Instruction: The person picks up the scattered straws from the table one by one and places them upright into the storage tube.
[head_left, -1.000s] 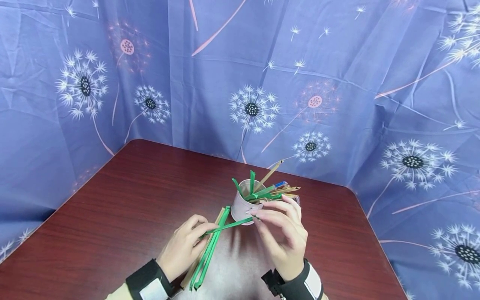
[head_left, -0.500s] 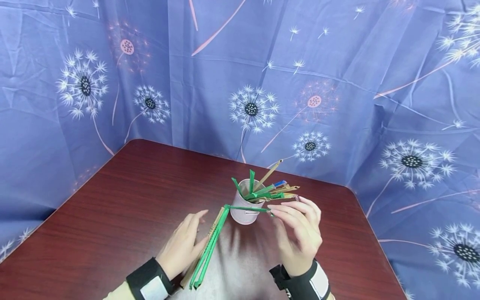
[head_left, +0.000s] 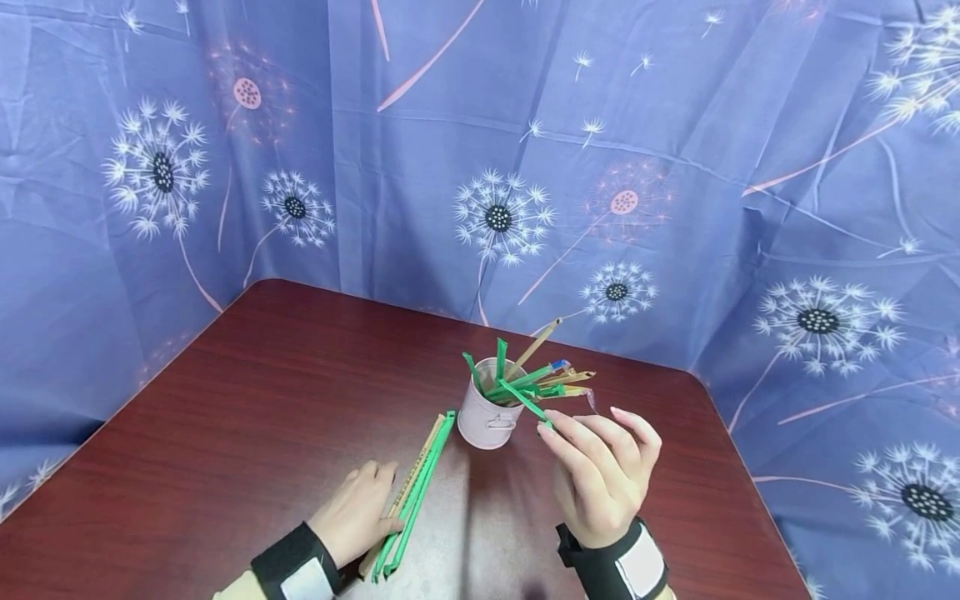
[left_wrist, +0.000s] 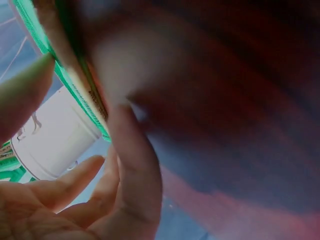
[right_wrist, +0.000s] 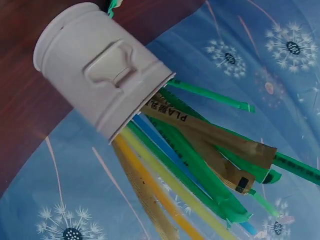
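Note:
My right hand [head_left: 603, 475] pinches one end of a green paper-wrapped straw [head_left: 527, 404]; its other end overlaps the mouth of a small pale bucket [head_left: 480, 423]. More wrapped straws in green, brown, yellow and blue stick out of the bucket, seen closely in the right wrist view, where the bucket wall [right_wrist: 75, 75] has a small handle. My left hand [head_left: 354, 515] lies by a loose bundle on the table, its thumb across the straws. That bundle has green straws [head_left: 424, 486] and a brown straw [head_left: 415, 472]. In the left wrist view, thumb and fingers flank the bundle.
The dark red-brown table [head_left: 300, 383] has rounded far corners. A blue curtain [head_left: 420, 208] with dandelion prints hangs behind it and along both sides. One brown straw [head_left: 538, 343] rises high above the bucket.
My left hand has let go of the green straw and drawn back to the bundle. The right hand has carried that straw rightward and turned its far end to the bucket's mouth.

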